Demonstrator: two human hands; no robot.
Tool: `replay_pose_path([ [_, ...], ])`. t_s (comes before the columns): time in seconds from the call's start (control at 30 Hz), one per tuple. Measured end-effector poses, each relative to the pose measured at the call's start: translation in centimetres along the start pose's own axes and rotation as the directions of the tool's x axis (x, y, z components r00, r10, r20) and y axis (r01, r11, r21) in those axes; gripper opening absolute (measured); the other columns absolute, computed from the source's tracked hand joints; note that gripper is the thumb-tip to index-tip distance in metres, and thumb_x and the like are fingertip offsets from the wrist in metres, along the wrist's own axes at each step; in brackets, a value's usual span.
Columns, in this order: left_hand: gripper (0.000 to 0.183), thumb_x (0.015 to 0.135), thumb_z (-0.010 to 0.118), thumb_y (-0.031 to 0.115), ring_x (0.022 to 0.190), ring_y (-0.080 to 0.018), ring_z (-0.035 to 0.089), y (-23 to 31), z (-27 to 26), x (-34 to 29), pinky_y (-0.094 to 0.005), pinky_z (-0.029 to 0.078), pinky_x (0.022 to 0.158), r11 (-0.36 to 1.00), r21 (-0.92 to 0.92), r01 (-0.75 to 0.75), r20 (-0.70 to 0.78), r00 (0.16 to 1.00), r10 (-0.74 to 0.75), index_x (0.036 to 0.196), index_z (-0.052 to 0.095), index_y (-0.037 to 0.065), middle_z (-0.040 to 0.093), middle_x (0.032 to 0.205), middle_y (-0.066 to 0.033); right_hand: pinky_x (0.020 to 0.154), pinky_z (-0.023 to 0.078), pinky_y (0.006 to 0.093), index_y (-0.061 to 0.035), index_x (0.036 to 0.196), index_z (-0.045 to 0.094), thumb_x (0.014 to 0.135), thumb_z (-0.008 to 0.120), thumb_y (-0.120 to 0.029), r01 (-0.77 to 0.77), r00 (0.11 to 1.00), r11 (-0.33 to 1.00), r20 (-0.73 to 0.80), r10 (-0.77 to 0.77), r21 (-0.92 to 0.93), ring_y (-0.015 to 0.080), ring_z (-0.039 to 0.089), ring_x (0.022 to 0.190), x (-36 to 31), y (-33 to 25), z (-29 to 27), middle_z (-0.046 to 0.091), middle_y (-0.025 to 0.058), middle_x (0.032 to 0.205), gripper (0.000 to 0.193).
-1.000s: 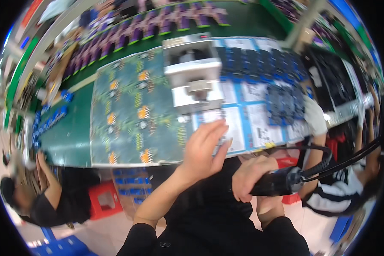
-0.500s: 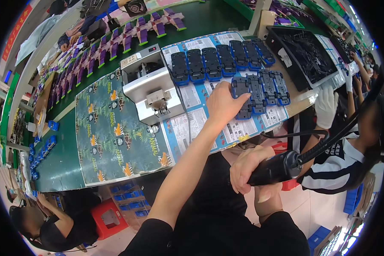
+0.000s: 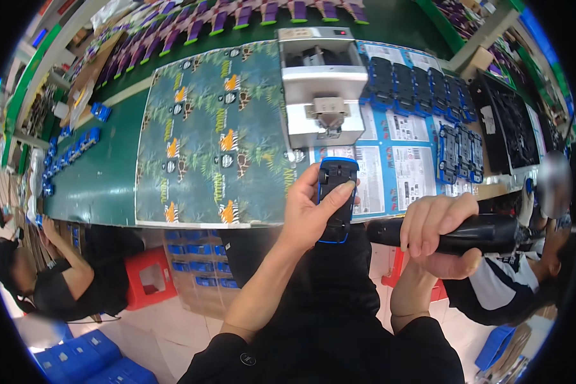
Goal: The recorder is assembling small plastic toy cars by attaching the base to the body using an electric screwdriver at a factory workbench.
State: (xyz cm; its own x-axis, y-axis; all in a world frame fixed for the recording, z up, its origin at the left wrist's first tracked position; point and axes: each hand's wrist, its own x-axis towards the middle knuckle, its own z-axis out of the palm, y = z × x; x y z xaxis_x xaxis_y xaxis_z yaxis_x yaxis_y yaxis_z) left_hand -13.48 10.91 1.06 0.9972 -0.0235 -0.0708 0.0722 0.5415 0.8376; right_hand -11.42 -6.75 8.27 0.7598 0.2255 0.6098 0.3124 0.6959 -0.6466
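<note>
- Toy car (image 3: 338,219), frame centre: partly hidden by left hand (image 3: 306,216).
- Black tool (image 3: 493,233), centre right: right end indistinct.
- Left hand: grasps toy car, thumb across.
- Right hand (image 3: 437,222): wrapped round black tool.

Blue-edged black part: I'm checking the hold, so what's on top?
The left grip has its thumb on the black part; the surface directly beneath is hidden.

1 red stool (image 3: 134,272) stands near a person (image 3: 67,291) in a dark top at left, with blue bins (image 3: 86,358) in the lower left corner. Purple pieces (image 3: 244,15) with green ends line the far green surface (image 3: 397,29), beyond a sheet (image 3: 201,137) printed with giraffes and zebras
</note>
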Motion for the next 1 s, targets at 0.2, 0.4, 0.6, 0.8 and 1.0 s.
replay_pose_path([
  [0.2,0.03,0.087,0.071,0.006,0.087,-0.0073,0.062,0.7,-2.2,-1.7,-0.0243,0.051,0.078,0.993,0.085,-0.081,-0.137,0.986,0.092,0.114,0.061,0.0,0.067,0.099,-0.0032,0.051,0.049,0.0278,-0.0054,0.101,0.046,0.086,0.066,-0.058,0.189,0.981,0.966,-0.005,-0.193,-0.178,0.0158,0.055,0.053,2.1,1.7,2.9,0.055,0.0035,0.069,0.058],
  [0.4,0.03,0.087,0.072,0.006,0.087,-0.0071,0.06,0.3,-2.3,-1.2,-0.0242,0.05,0.078,0.978,0.174,-0.114,-0.133,0.982,0.138,0.114,0.061,-0.001,0.067,0.098,-0.0022,0.051,0.049,0.0277,-0.0059,0.102,0.046,0.086,0.067,-0.057,0.216,0.976,0.975,0.016,-0.215,-0.059,0.0157,0.055,0.055,3.4,2.7,4.9,0.056,0.0034,0.07,0.057],
  [0.6,0.031,0.086,0.073,0.007,0.089,-0.009,0.06,0.3,-2.4,-0.9,-0.0246,0.049,0.08,0.976,0.151,-0.156,-0.117,0.978,0.175,0.114,0.062,-0.001,0.067,0.1,-0.0037,0.055,0.044,0.0303,-0.0061,0.102,0.05,0.094,0.054,-0.054,0.09,0.995,0.994,-0.032,-0.092,-0.06,0.0145,0.049,0.053,3.9,4.8,4.5,0.05,0.0027,0.067,0.049],
  [0.8,0.031,0.087,0.072,0.007,0.09,-0.0101,0.061,0.1,-2.7,-0.5,-0.0256,0.049,0.081,0.98,0.151,-0.126,-0.134,0.98,0.146,0.115,0.062,-0.001,0.067,0.101,-0.0044,0.059,0.048,0.0341,-0.007,0.103,0.051,0.084,0.07,-0.056,0.035,0.996,0.998,-0.086,-0.039,-0.048,0.0188,0.055,0.059,3.5,4.8,3.9,0.054,0.0047,0.07,0.056],
  [1.0,0.028,0.092,0.067,0.011,0.087,-0.0115,0.064,-0.5,-3.3,-0.3,-0.0264,0.053,0.076,0.994,0.104,-0.039,-0.204,0.977,0.06,0.116,0.058,0.0,0.068,0.102,-0.0073,0.055,0.047,0.0318,-0.0073,0.103,0.048,0.087,0.061,-0.062,0.118,0.99,0.99,-0.068,-0.123,-0.072,0.0169,0.052,0.056,4.0,4.1,3.1,0.053,0.0036,0.07,0.059],
])
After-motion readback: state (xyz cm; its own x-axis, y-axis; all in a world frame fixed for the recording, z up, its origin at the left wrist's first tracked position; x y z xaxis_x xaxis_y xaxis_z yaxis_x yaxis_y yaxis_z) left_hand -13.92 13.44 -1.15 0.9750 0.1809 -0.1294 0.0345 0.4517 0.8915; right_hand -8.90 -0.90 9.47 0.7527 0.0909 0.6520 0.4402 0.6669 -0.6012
